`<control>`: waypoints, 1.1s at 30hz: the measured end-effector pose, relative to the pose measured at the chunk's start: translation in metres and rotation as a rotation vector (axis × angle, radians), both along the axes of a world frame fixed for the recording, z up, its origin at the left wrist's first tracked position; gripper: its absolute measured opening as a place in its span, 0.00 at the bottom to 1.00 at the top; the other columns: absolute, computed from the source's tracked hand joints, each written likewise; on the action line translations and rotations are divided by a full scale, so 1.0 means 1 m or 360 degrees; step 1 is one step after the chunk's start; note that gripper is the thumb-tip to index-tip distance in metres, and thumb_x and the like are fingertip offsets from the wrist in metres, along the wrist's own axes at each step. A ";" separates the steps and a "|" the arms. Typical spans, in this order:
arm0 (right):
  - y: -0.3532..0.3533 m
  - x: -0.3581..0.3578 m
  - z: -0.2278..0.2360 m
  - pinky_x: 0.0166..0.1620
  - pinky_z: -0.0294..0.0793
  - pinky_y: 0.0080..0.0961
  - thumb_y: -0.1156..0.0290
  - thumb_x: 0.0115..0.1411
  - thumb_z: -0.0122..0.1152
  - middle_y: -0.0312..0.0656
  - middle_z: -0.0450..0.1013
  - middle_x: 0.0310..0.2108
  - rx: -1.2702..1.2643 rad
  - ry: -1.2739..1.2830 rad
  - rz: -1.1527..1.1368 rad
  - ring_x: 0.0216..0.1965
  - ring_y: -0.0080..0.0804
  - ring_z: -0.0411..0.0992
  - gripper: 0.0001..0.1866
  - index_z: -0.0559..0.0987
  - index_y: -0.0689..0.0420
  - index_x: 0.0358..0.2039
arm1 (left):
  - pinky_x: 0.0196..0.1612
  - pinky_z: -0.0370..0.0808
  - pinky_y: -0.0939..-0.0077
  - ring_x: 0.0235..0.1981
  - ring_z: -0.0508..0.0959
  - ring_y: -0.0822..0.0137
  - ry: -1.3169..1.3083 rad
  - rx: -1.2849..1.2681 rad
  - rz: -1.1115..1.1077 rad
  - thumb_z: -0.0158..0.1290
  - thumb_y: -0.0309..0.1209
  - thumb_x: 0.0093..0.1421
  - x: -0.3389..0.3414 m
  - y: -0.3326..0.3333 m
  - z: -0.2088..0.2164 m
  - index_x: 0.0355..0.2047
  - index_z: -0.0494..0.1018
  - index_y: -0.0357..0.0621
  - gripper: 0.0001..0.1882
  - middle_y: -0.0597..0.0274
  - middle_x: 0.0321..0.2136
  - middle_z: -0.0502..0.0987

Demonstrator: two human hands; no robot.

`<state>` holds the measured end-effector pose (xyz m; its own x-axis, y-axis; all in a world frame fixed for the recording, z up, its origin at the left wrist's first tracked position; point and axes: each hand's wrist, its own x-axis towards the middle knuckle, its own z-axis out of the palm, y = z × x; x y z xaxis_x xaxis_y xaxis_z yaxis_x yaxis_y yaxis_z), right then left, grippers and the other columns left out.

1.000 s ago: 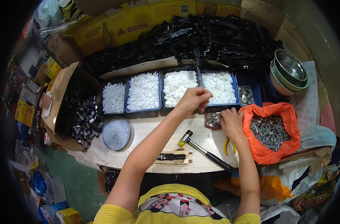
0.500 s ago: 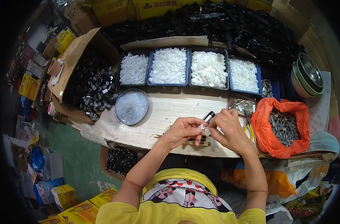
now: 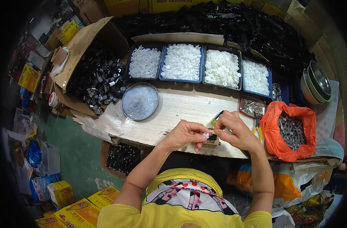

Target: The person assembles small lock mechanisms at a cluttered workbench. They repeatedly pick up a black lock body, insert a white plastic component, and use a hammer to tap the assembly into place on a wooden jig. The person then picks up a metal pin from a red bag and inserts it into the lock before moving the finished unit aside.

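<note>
Between the thumb and fingertips of my left hand (image 3: 184, 136) is a small white plastic piece (image 3: 206, 135). My right hand (image 3: 236, 131) is closed beside it, fingertips pinched close to the piece. A slim tool (image 3: 217, 117) with a dark end and a yellow-green part shows at its fingers; a shiny bit shows below them, and the grip hides the rest. Under both hands, near the table's front edge, a small wooden block (image 3: 214, 142) with black parts on it is partly covered. Yellow-handled pliers (image 3: 258, 131) lie right of my right hand.
Trays of white plastic parts (image 3: 183, 62) line the table's back. A round dish (image 3: 140, 102) and a carton of black-and-silver pieces (image 3: 101, 85) are at left. At right are a box of metal pieces (image 3: 252, 106), an orange bag (image 3: 272, 131) of grey parts and stacked bowls (image 3: 314, 81).
The view has shifted slightly, so the trays and dish sit further right. My right hand's tool has turned, showing its yellow-green part. My left hand keeps the white piece.
</note>
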<state>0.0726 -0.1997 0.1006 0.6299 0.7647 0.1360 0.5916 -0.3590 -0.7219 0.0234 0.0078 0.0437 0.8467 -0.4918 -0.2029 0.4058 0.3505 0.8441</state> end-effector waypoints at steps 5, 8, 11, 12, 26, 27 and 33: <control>0.002 0.009 0.005 0.44 0.55 0.28 0.68 0.52 0.52 0.36 0.65 0.22 -0.0075 0.0309 0.0245 0.29 0.31 0.63 0.06 0.71 0.56 0.24 | 0.20 0.75 0.79 0.19 0.75 0.70 -0.0039 0.0068 -0.0229 0.54 0.20 0.53 0.001 0.009 0.010 0.35 0.74 0.32 0.08 0.55 0.23 0.75; 0.005 0.010 0.004 0.44 0.56 0.29 0.68 0.52 0.52 0.38 0.66 0.21 -0.0162 0.0336 0.0316 0.28 0.32 0.63 0.06 0.71 0.56 0.23 | 0.20 0.74 0.79 0.19 0.76 0.70 -0.0128 0.0174 -0.0307 0.53 0.20 0.53 0.000 0.010 0.006 0.35 0.74 0.32 0.08 0.56 0.22 0.75; 0.008 0.007 0.000 0.44 0.56 0.29 0.68 0.53 0.52 0.39 0.66 0.21 -0.0193 0.0402 0.0337 0.28 0.33 0.63 0.06 0.71 0.56 0.23 | 0.20 0.74 0.79 0.19 0.76 0.70 -0.0104 0.0173 -0.0290 0.53 0.21 0.54 -0.002 0.012 0.003 0.34 0.74 0.32 0.07 0.56 0.22 0.75; 0.009 0.006 -0.001 0.44 0.56 0.29 0.67 0.53 0.52 0.39 0.66 0.21 -0.0196 0.0436 0.0338 0.28 0.34 0.63 0.07 0.71 0.56 0.23 | 0.20 0.74 0.79 0.19 0.75 0.70 -0.0127 0.0181 -0.0320 0.52 0.21 0.54 -0.002 0.012 0.003 0.34 0.74 0.32 0.06 0.56 0.22 0.75; 0.025 -0.028 -0.032 0.37 0.55 0.29 0.77 0.46 0.63 0.35 0.70 0.27 0.0297 -0.0642 -0.0411 0.30 0.31 0.65 0.10 0.75 0.56 0.31 | 0.17 0.73 0.81 0.20 0.75 0.74 0.0272 -0.0535 0.0355 0.52 0.27 0.58 -0.011 0.002 -0.027 0.39 0.73 0.34 0.11 0.59 0.23 0.75; 0.029 -0.030 -0.033 0.37 0.55 0.29 0.76 0.45 0.63 0.35 0.70 0.26 0.0302 -0.0671 -0.0433 0.29 0.31 0.65 0.10 0.75 0.56 0.31 | 0.17 0.73 0.81 0.20 0.74 0.74 0.0275 -0.0529 0.0373 0.52 0.27 0.58 -0.013 0.002 -0.029 0.40 0.73 0.34 0.11 0.59 0.23 0.75; 0.037 -0.035 -0.043 0.36 0.55 0.30 0.77 0.43 0.64 0.34 0.70 0.26 0.0337 -0.0804 -0.0519 0.28 0.31 0.65 0.11 0.75 0.56 0.30 | 0.19 0.72 0.84 0.21 0.73 0.75 0.0087 -0.0263 0.0501 0.53 0.27 0.57 -0.018 -0.004 -0.026 0.39 0.74 0.35 0.11 0.61 0.26 0.75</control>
<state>0.0373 -0.1631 0.0573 0.6445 0.4682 0.6045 0.7620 -0.4584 -0.4574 0.0049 0.0036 0.0178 0.9520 -0.2388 -0.1917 0.2995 0.5956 0.7454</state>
